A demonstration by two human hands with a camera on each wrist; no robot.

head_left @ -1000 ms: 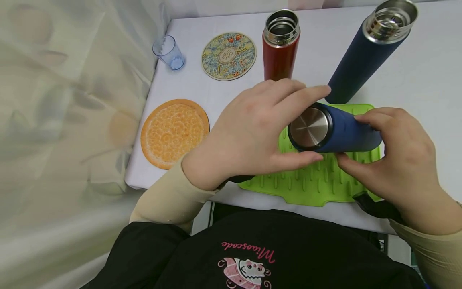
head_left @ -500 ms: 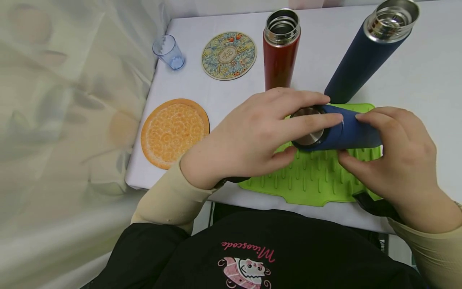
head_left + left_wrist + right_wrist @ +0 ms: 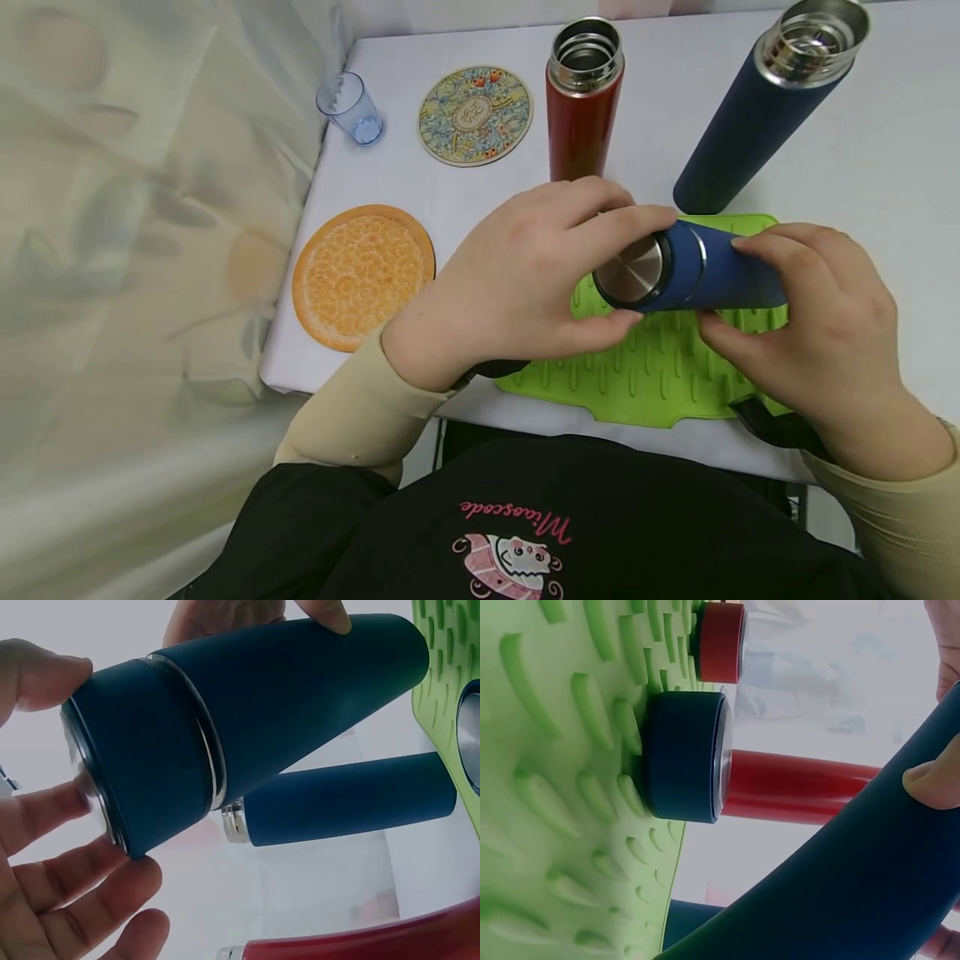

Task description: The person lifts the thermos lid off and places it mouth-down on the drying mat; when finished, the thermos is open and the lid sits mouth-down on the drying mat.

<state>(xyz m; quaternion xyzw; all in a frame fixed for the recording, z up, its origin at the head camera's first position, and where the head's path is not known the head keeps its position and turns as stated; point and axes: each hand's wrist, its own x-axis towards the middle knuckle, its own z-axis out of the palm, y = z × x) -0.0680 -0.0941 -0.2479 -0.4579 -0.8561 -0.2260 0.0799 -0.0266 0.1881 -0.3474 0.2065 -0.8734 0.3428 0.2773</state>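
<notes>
A blue thermos flask [image 3: 738, 271] is held tilted above the green ribbed mat [image 3: 645, 383], its lid end facing me in the head view. My right hand [image 3: 832, 325] grips the body, thumb below and fingers above. At the other end my left hand [image 3: 536, 271] holds the blue lid [image 3: 142, 761], with the thumb on one side of its rim and fingertips on the other. A shiny steel ring [image 3: 206, 742] shows between lid and body. Whether the lid is still threaded on is hidden.
Behind stand a lidless red flask [image 3: 583, 125] and a lidless dark blue flask [image 3: 757, 125]. A red lid [image 3: 721, 643] and a dark blue lid [image 3: 682, 756] sit on the mat. To the left are an orange round mat [image 3: 363, 279], a patterned coaster [image 3: 476, 117] and a clear blue glass [image 3: 351, 110].
My left fingers have shifted over the lid and back to its rim, and the lid has come slightly away from the body, showing a steel ring. My right hand stays nearly still.
</notes>
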